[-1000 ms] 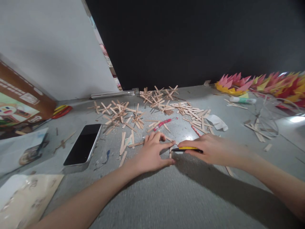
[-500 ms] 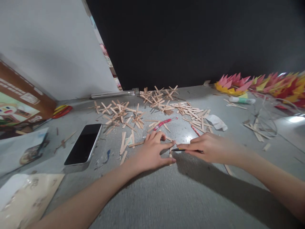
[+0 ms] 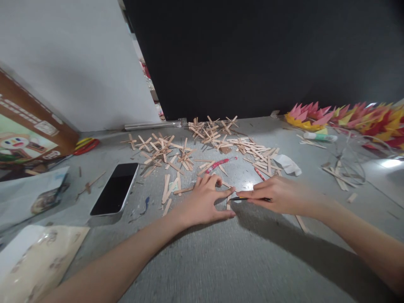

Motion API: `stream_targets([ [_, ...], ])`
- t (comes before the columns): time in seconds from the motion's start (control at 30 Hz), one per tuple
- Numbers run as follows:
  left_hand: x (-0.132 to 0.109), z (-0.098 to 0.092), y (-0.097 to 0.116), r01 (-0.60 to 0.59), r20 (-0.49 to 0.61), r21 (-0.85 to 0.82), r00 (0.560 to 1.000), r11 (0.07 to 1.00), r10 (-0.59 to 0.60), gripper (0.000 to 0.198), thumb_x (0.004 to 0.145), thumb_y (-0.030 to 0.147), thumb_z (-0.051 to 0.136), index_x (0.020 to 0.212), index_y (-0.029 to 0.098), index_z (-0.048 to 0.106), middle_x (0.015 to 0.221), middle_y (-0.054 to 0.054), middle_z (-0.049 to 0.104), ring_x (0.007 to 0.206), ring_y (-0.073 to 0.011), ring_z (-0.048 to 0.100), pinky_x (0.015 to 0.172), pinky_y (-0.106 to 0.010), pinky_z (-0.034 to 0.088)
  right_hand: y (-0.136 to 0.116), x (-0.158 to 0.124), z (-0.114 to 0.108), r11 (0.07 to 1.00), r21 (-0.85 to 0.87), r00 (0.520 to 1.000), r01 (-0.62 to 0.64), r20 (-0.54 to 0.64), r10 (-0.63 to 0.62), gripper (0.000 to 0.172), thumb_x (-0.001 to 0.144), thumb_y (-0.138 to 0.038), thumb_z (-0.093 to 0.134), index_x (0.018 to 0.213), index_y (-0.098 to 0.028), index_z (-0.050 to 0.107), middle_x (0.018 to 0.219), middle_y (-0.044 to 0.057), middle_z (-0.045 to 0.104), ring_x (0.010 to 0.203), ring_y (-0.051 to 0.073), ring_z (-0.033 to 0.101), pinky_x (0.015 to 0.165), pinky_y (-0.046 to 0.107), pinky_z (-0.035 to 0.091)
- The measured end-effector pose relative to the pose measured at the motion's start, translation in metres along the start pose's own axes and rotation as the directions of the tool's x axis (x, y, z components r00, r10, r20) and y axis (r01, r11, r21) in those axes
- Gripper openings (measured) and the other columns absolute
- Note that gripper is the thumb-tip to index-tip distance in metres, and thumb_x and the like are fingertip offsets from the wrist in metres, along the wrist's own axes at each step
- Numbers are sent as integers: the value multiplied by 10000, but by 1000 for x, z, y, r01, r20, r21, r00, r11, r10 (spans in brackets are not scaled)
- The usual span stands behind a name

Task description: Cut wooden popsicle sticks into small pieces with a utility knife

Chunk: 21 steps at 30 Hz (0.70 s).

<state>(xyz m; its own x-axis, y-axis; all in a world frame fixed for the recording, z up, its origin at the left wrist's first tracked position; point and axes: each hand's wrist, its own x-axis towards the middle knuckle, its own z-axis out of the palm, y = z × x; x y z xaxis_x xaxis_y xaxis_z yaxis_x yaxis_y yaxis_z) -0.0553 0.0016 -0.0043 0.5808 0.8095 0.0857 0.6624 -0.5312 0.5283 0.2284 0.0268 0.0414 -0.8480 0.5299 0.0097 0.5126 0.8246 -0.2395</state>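
My left hand (image 3: 203,202) lies on the grey table, thumb and forefinger spread around a short wooden craft stick (image 3: 228,202) and pressing it down. My right hand (image 3: 274,194) is closed around a utility knife (image 3: 249,198) with a black and yellow body, its tip at the stick between my left fingers. Most of the knife is hidden under my fingers. Loose sticks (image 3: 170,187) lie just left of my left hand.
Glued stick crosses (image 3: 164,152) and a further pile of sticks (image 3: 249,147) fill the table's middle. A phone (image 3: 115,193) lies at left, a red pen (image 3: 217,164) behind my hands, a glue tube (image 3: 320,136) and folded paper shapes (image 3: 347,115) at right. Printed box (image 3: 25,139) far left.
My right hand has rolled over the knife, hiding its yellow side. The knife tip stays at the stick. The view has shifted slightly; my left hand has kept its place.
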Motion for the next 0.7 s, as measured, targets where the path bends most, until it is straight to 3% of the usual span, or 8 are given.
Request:
stream_targets([
  [0.17,0,-3,1,-4,20,-9,1000,1000,5,629,824,675,776,1402,445,688,1321,-87,547,1320,-370,445,1154,-563,390,2,2,-2,1000,15,1000,7,24,-7,411,1065,-239,561,1421,-400,690,783,-8,777,684,161,694,579,260,408],
  [0.3,1,-5,3,-23,29,-5,999,1000,23,585,831,645,788,1380,466,696,1299,-84,530,1307,-359,435,1142,-561,395,-5,13,-16,999,-33,998,30,53,-28,369,1037,-217,579,1319,-376,755,693,-17,741,579,144,616,517,258,291],
  [0.5,3,-5,4,-42,55,60,998,997,39,463,831,673,776,1224,428,785,1270,-78,507,1271,-343,429,1132,-540,391,-19,43,-46,974,-180,965,140,243,-94,260,979,-143,582,996,-230,827,644,20,698,513,128,492,523,300,181],
  [0.7,3,-1,-1,-79,54,71,996,994,75,644,785,780,746,1300,393,759,1300,-104,506,1295,-372,428,1142,-568,359,-30,53,-48,965,-157,925,210,351,-144,235,982,-209,605,1004,-266,832,628,7,689,502,141,488,530,310,195],
])
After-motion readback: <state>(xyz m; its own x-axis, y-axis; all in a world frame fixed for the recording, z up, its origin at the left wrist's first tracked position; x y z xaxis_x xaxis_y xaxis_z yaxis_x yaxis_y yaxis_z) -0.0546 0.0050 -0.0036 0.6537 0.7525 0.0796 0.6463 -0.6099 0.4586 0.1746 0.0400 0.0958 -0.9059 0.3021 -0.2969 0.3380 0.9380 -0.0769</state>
